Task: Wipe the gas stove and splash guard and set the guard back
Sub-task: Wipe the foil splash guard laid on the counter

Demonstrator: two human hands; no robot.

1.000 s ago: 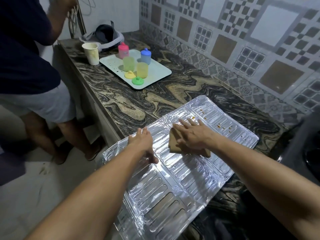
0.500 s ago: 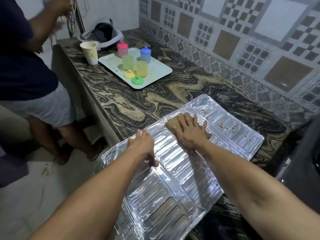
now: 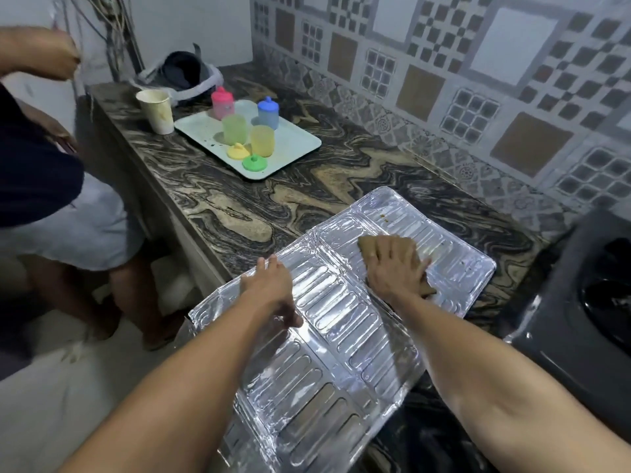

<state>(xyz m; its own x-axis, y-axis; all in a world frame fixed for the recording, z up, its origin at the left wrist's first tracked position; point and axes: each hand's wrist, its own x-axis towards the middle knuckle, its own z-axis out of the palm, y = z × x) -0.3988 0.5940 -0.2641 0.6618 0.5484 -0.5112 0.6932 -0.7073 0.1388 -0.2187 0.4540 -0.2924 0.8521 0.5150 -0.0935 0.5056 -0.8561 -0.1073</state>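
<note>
Counter (image 3: 239, 199): marbled dark slab that carried everything.
Splash guard (image 3: 341, 353): foil sheet lay flat on the counter, its near end overhanging the edge toward 6 o'clock.
Gas stove (image 3: 587, 302): dark, at 3 o'clock of the guard.
Tray (image 3: 300, 145): at 11 o'clock, holding coloured cups.
Left hand (image 3: 269, 288): my grip was flat, fingers straight, pressing the guard's left edge.
Right hand (image 3: 392, 268): my fingers lay spread, pressing the cloth.
Cloth (image 3: 409, 249): brown, on the guard's far panel.
</note>
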